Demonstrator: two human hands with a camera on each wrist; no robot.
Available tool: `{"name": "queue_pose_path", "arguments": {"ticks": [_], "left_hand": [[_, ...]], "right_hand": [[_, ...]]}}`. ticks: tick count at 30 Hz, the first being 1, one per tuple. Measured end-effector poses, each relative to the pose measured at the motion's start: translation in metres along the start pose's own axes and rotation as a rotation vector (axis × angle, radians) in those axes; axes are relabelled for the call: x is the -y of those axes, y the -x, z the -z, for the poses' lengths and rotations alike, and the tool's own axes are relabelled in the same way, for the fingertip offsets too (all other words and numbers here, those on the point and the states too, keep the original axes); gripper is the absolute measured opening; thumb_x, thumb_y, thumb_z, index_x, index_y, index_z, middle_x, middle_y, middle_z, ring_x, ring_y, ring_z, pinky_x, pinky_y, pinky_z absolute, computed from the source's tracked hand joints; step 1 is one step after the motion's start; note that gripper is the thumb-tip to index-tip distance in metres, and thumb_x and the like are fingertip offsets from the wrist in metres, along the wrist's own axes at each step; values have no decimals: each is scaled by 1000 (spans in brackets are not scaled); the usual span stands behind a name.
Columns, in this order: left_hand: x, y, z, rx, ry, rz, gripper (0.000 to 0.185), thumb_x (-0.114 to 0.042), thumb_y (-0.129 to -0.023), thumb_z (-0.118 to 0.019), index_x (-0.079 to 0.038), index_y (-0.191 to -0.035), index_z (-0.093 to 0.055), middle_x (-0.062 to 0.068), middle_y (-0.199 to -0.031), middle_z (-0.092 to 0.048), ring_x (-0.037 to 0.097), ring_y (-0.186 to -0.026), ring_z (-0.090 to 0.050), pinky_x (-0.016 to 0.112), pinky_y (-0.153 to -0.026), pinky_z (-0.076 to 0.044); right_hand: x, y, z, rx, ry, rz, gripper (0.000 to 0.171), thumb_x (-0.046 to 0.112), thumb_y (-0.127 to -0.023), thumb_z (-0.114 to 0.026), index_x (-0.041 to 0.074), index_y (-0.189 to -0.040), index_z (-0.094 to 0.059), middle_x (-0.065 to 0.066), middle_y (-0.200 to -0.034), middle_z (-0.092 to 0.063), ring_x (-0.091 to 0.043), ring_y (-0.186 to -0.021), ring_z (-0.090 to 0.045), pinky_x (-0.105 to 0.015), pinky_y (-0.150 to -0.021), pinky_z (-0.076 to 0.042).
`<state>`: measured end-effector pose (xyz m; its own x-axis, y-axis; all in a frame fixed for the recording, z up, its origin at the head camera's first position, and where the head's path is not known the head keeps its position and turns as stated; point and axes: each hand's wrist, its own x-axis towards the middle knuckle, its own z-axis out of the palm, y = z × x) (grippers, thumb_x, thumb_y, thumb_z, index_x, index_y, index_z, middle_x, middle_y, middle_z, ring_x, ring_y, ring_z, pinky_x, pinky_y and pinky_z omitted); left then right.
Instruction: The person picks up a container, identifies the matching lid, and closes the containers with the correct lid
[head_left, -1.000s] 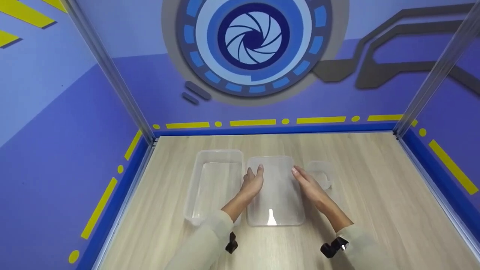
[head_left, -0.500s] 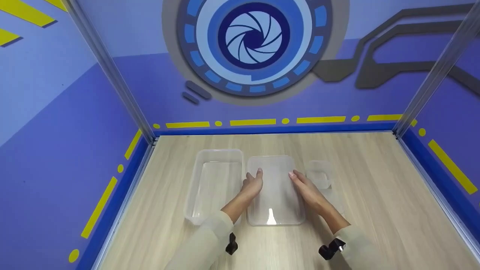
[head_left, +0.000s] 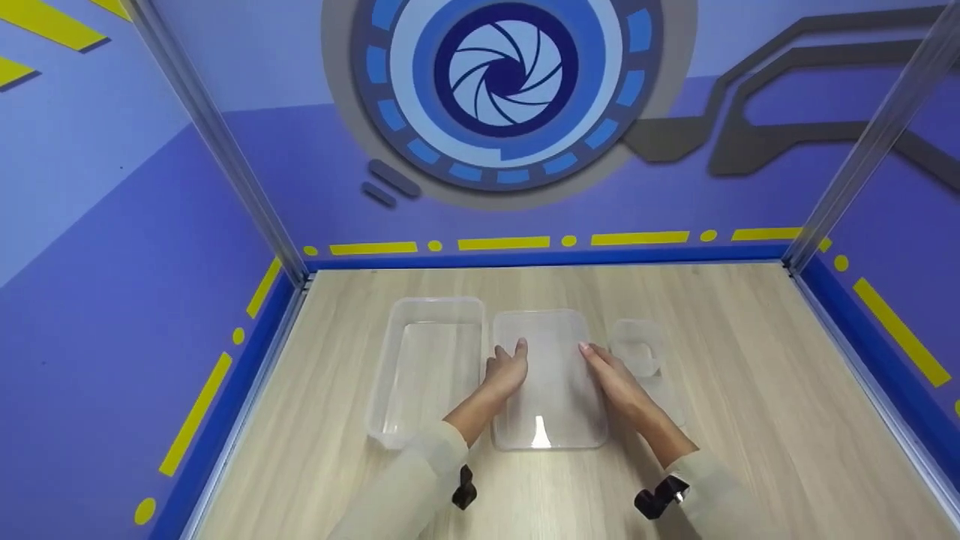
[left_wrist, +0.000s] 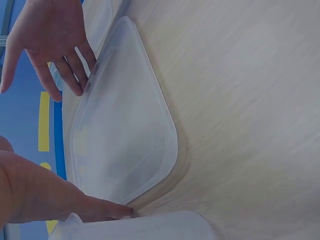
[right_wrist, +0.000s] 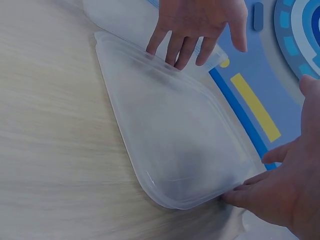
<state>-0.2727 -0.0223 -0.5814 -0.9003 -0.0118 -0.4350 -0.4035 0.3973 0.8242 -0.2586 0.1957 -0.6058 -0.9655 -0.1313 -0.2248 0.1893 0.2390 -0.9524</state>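
A large translucent plastic lid (head_left: 553, 375) lies flat on the wooden table between both hands. My left hand (head_left: 507, 376) stands at its left edge, thumb up and fingers extended down into the gap beside the clear box. Along the opposite edge is my right hand (head_left: 619, 386); in the right wrist view, its fingertips (right_wrist: 235, 194) touch the lid's rim. Neither hand's fingers are curled round the lid. In the left wrist view, the left fingertips (left_wrist: 125, 210) reach down between lid and box.
Left of the lid stands a large clear rectangular plastic box (head_left: 439, 367). A small clear tub (head_left: 637, 346) sits to the right, with a small clear lid (head_left: 667, 397) in front of it. Printed blue-purple walls (head_left: 510, 225) enclose the table's back and sides.
My right hand has come slightly nearer and inward along the lid's right edge, uncovering the small tub and small lid. My left hand has lowered slightly. The large lid stays in place.
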Motion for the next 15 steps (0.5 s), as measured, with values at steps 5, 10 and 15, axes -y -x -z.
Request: {"name": "queue_pose_path", "arguments": {"ticks": [5,10,15], "left_hand": [[-1,2,-1,-3,18,3,88,-57,-110,-29,6,-166,-6,33,-172,-4,50,-159,-4,66,-125,-11],[-1,2,-1,11,56,15,89,-59,-109,-31,3,-167,-4,31,-173,-2,50,-159,-2,68,-125,-9],[0,2,-1,16,59,28,89,-60,-108,-30,0,-168,-3,28,-174,-1,50,-159,-1,68,-125,-7]], "right_hand": [[1,-1,1,11,-66,-19,97,65,-108,-43,-9,-165,-16,-28,-173,-11,-43,-161,-3,-57,-129,-2],[1,-1,4,40,-82,-43,100,68,-107,-41,-6,-166,-12,-26,-175,-6,-42,-162,1,-57,-129,0],[2,-2,6,65,-87,-61,101,71,-106,-38,-5,-167,-11,-26,-175,-2,-44,-161,4,-59,-128,2]]}}
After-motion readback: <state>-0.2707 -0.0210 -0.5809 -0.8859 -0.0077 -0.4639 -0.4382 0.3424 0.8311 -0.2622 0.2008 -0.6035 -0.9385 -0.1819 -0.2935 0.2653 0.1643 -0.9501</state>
